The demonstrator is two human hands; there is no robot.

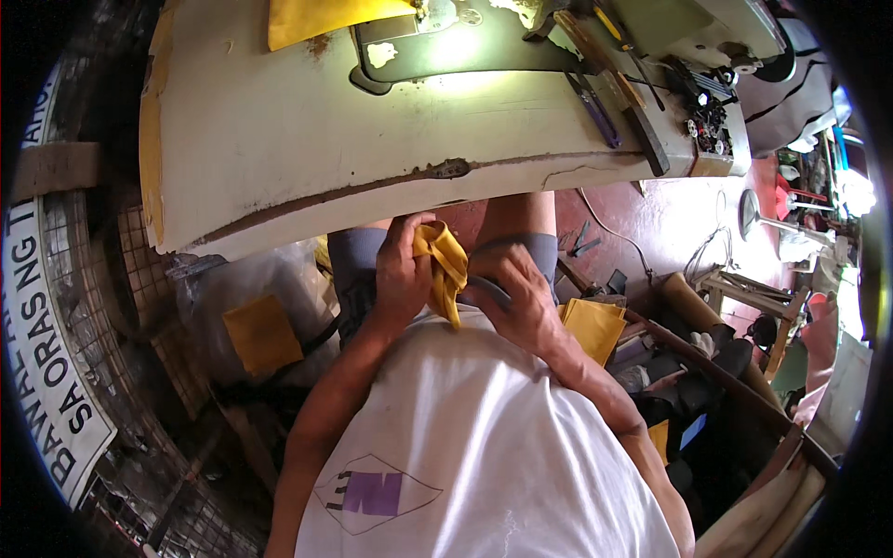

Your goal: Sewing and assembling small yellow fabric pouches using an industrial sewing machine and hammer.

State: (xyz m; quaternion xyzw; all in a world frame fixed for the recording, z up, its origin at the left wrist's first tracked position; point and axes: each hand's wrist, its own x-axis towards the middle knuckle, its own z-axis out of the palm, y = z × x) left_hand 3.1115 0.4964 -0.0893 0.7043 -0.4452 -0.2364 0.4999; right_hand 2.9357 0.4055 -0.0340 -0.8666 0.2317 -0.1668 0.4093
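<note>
In my lap, just below the worn front edge of the sewing table, both hands work a folded piece of yellow fabric. My left hand grips the fabric's left side with the fingers curled over it. My right hand rests on my thigh beside the fabric, its fingers pinching the lower right part. The fabric hangs down between the two hands against my white shirt.
A sewing machine base and more yellow fabric sit at the far edge of the table. Scissors and tools lie at its right. Yellow pieces lie at my left and right. Clutter fills the floor on the right.
</note>
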